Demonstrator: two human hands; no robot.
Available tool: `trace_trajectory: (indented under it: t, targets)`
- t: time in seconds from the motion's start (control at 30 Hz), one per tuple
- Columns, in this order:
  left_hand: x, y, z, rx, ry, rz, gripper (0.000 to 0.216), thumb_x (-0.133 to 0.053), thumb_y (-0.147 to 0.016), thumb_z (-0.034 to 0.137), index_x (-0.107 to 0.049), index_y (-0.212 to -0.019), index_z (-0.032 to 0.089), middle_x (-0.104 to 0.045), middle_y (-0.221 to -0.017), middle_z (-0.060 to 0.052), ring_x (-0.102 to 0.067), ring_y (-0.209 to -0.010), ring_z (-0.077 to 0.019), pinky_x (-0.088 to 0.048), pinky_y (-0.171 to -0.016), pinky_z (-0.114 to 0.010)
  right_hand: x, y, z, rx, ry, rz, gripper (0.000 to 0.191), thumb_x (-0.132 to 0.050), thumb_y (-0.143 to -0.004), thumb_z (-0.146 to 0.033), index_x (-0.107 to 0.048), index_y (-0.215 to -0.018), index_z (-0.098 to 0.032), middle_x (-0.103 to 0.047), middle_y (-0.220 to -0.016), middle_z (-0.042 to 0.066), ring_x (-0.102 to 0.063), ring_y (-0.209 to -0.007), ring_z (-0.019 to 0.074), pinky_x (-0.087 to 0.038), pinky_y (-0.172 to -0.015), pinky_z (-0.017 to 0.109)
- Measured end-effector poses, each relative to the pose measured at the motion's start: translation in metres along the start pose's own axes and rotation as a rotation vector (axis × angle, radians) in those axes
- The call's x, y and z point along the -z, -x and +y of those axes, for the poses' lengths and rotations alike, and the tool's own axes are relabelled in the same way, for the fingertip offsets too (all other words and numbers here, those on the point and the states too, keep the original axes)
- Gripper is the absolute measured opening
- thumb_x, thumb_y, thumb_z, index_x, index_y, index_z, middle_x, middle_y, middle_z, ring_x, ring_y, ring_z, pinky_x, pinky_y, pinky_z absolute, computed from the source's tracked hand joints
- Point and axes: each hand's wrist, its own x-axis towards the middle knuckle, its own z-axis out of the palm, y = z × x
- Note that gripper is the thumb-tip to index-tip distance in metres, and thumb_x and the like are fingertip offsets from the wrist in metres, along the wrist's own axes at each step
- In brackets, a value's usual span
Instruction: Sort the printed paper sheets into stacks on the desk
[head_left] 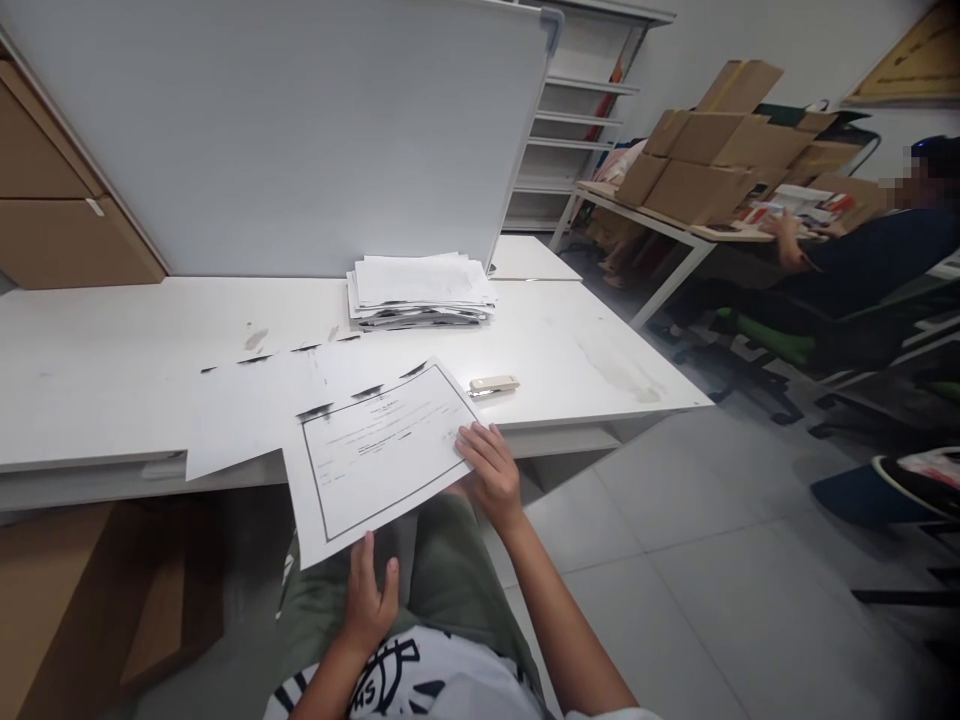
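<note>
A printed sheet of paper (375, 460) with a dark rectangular border lies tilted over the front edge of the white table. Its right edge is in my right hand (491, 475), with the fingers on top and the thumb mostly hidden. Just below the near edge of the sheet is my left hand (369, 600), thumb and fingers apart, holding nothing; its fingertips reach the paper's edge. Under the printed sheet, another white sheet (240, 415) sticks out to the left. Beside the sheet's far right corner rests a beige stapler (493, 385).
A stack of papers (421, 290) sits at the back of the table (600, 350), before an upright whiteboard (300, 130). Cardboard boxes (67, 235) stand at left. At right, a seated person (862, 250) handles something at another table piled with cartons (705, 150).
</note>
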Motion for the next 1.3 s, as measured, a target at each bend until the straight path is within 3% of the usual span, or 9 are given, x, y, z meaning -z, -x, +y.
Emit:
trace_trajectory:
  t: [0.17, 0.4, 0.67, 0.9, 1.17, 1.3]
  targets:
    - [0.001, -0.004, 0.002, -0.021, -0.019, -0.052, 0.059, -0.044, -0.098, 0.03, -0.025, -0.153, 0.021, -0.062, -0.123, -0.016, -0.063, -0.113, -0.0269, -0.055, -0.089, -0.041, 0.007, 0.006, 0.019, -0.083, 0.02, -0.018, 0.048, -0.033, -0.093, -0.009, -0.07, -0.119, -0.024, -0.07, -0.12, 0.008, -0.057, -0.127, 0.0206, -0.044, -0.111, 0.053]
    - [0.003, -0.012, 0.009, -0.151, -0.066, 0.025, 0.066, -0.048, -0.096, 0.024, -0.02, -0.156, 0.021, -0.061, -0.121, -0.016, -0.065, -0.107, -0.0277, -0.059, -0.082, -0.041, 0.007, 0.013, 0.022, -0.1, 0.028, -0.072, 0.05, -0.034, -0.088, -0.007, -0.07, -0.119, -0.025, -0.07, -0.122, 0.007, -0.059, -0.124, 0.0202, -0.05, -0.105, 0.048]
    - [0.004, -0.017, 0.007, -0.071, 0.11, 0.177, 0.081, -0.059, -0.088, 0.01, -0.022, -0.155, 0.034, -0.031, -0.154, -0.013, -0.049, -0.133, -0.0287, -0.051, -0.103, -0.047, 0.002, 0.009, 0.025, -0.035, 0.106, -0.02, 0.054, -0.035, -0.084, -0.001, -0.068, -0.121, -0.025, -0.07, -0.12, 0.006, -0.06, -0.121, 0.0197, -0.051, -0.1, 0.044]
    - [-0.001, -0.019, 0.004, -0.01, 0.153, 0.119, 0.074, -0.056, -0.091, 0.013, -0.024, -0.154, 0.034, -0.033, -0.153, -0.013, -0.049, -0.134, -0.0278, -0.051, -0.103, -0.045, 0.009, 0.01, 0.045, -0.109, 0.266, 0.008, 0.051, -0.037, -0.085, -0.001, -0.068, -0.118, -0.023, -0.07, -0.121, 0.007, -0.058, -0.122, 0.0212, -0.045, -0.103, 0.045]
    - [-0.009, -0.014, -0.005, 0.081, 0.125, 0.06, 0.069, -0.053, -0.093, 0.018, -0.025, -0.154, 0.034, -0.039, -0.149, -0.013, -0.048, -0.134, -0.0303, -0.052, -0.101, -0.048, 0.008, 0.003, 0.041, -0.167, 0.458, -0.239, 0.057, -0.041, -0.084, -0.007, -0.054, -0.138, -0.02, -0.051, -0.147, 0.007, -0.035, -0.142, 0.0262, -0.025, -0.117, 0.052]
    - [-0.009, -0.014, -0.009, 0.084, 0.139, 0.051, 0.066, -0.052, -0.093, 0.02, -0.027, -0.152, 0.035, -0.042, -0.147, -0.012, -0.049, -0.133, -0.0308, -0.05, -0.103, -0.051, 0.002, 0.003, 0.039, -0.208, 0.489, -0.347, 0.064, -0.044, -0.083, -0.011, -0.045, -0.146, -0.02, -0.043, -0.153, 0.007, -0.031, -0.144, 0.0271, -0.023, -0.118, 0.052]
